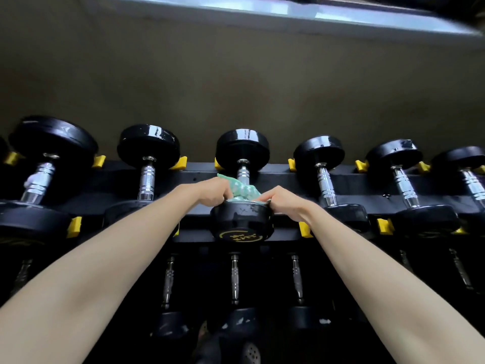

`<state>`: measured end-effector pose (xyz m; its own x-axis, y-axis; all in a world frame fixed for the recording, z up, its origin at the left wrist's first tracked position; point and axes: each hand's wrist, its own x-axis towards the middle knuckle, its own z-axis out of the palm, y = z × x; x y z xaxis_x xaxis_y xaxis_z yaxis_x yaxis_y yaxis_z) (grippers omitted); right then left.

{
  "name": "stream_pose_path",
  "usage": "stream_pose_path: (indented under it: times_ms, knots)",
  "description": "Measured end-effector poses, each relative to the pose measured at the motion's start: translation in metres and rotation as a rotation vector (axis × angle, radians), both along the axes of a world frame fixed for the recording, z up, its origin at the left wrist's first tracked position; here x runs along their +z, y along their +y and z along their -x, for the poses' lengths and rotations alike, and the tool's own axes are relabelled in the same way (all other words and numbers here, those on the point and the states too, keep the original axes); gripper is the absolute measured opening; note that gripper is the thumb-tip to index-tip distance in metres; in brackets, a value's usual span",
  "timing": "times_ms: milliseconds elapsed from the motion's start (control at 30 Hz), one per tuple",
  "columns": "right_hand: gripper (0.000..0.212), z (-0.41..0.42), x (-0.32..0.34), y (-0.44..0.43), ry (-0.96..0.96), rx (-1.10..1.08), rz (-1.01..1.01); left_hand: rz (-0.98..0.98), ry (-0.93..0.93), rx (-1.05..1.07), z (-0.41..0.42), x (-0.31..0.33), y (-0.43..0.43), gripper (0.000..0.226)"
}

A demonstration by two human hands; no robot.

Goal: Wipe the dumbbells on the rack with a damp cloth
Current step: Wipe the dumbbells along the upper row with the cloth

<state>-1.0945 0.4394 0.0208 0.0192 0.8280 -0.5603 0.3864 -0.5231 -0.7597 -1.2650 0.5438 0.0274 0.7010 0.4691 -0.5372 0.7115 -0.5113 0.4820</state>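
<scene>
While both hands work on one dumbbell, the step in hand looks to be wiping its chrome handle where it joins the near head. Well left of the left hand sit two larger dumbbells [52, 143] [148, 148] in yellow cradles [98, 161]; I cannot tell whether they have been wiped.

The left hand [212, 191] is curled round one end of the green cloth [244, 191], which is bunched round the handle just above the near head of the middle dumbbell [241, 224]. The right hand [282, 199] pinches the cloth's other end at the rim of that head. The hands are close together, with the cloth between them.

To do this well, I would draw the two ends in turn so the cloth saws round the handle. Then I would walk it away from the hands toward the far head, since the grooved grip probably holds the grime. The heads want a flattened cloth, not a bunched one. The weight is likely awkward to lift, so rolling it in its cradles seems safer. Fingers should stay out from between the head and the rack [367, 185].

Right of the right hand three more dumbbells [319, 152] [393, 152] [462, 158] wait in the same row. A lower row [235, 277] lies beneath the forearms.
</scene>
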Motion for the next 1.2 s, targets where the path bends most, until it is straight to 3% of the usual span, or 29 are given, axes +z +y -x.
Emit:
stream_pose_path:
  times_ms: [167, 300, 367, 400, 467, 567, 667, 800, 900, 967, 1033, 1200]
  knots:
    - [0.034, -0.001, 0.018, -0.017, 0.01, -0.035, -0.094, -0.117, -0.088, 0.035, 0.009, 0.018, -0.022, 0.041]
    - [0.039, 0.001, 0.018, -0.028, -0.091, -0.085, -0.138, -0.172, -0.167, 0.166, 0.017, 0.02, -0.044, 0.03]
    - [0.047, 0.003, 0.024, -0.034, -0.149, -0.091, -0.141, -0.187, -0.182, 0.239, 0.022, 0.025, -0.053, 0.036]
    - [0.051, 0.004, 0.029, -0.037, -0.158, -0.095, -0.152, -0.193, -0.198, 0.261, 0.024, 0.029, -0.057, 0.024]
    - [0.052, 0.011, 0.041, -0.043, -0.137, -0.122, -0.188, -0.233, -0.24, 0.281, 0.027, 0.044, -0.069, 0.029]
    - [0.051, 0.023, 0.042, -0.058, -0.159, -0.292, -0.319, -0.295, -0.284, 0.323, 0.027, 0.052, -0.083, 0.036]
    - [0.056, 0.021, 0.027, -0.079, -0.259, -0.601, -0.426, -0.339, -0.319, 0.318, 0.013, 0.046, -0.103, 0.038]
    - [0.06, 0.015, 0.011, -0.098, -0.244, -0.897, -0.311, -0.364, -0.342, 0.195, -0.021, 0.045, -0.12, 0.041]
    - [0.051, 0.026, -0.022, -0.107, -0.124, -0.97, -0.109, -0.39, -0.237, 0.032, -0.032, 0.04, -0.121, 0.033]
    - [0.046, 0.045, -0.043, -0.105, 0.154, -1.04, -0.01, -0.427, -0.156, -0.079, -0.027, 0.03, -0.115, 0.03]
    - [0.046, 0.067, -0.051, -0.095, 0.371, -1.068, -0.033, -0.479, -0.144, -0.167, -0.018, 0.024, -0.108, 0.03]
    - [0.037, 0.09, -0.04, -0.079, 0.315, -1.137, -0.122, -0.541, -0.219, -0.262, 0.005, 0.021, -0.098, 0.025]
